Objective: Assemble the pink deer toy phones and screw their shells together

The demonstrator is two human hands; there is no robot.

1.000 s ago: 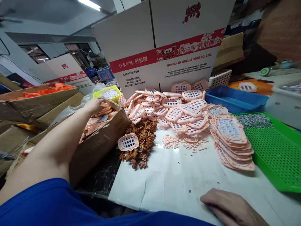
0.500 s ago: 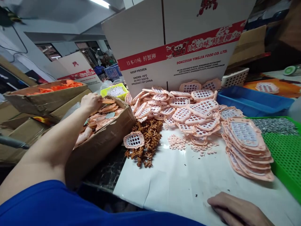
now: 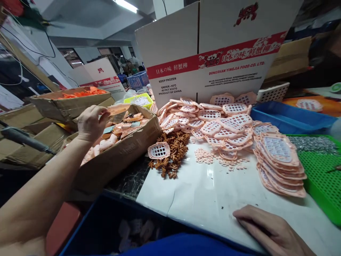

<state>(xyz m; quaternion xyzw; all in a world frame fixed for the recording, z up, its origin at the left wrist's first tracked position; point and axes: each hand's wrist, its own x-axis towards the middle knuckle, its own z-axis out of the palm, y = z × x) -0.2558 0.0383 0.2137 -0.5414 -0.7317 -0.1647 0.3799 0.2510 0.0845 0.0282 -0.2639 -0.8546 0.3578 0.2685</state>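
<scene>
Over a cardboard box [image 3: 128,149] of pink and orange plastic parts, my left hand [image 3: 93,121] pinches a flat pinkish-orange piece [image 3: 118,108]. My right hand [image 3: 266,227] rests on the white table covering [image 3: 197,199] near the front edge, fingers slightly bent; whether anything lies under them is hidden. Between the hands lie a pile of pink plates with holes [image 3: 226,124], small pink rings [image 3: 205,155] and a heap of brown pieces [image 3: 178,145]. One pink plate [image 3: 159,150] lies on the brown heap. Stacked plates [image 3: 279,163] stand on the right.
A tall white carton [image 3: 213,78] stands behind the pile. On the right are a blue tray [image 3: 293,121] and a green perforated tray [image 3: 319,177] with metal pieces. A yellow basket [image 3: 138,100] and a box of orange parts [image 3: 71,106] are at the back left.
My left hand has risen from the box's contents and moved left, the flat piece now visible in its grip. The view has shifted, showing a blue bin below the table. My right hand stays on the table.
</scene>
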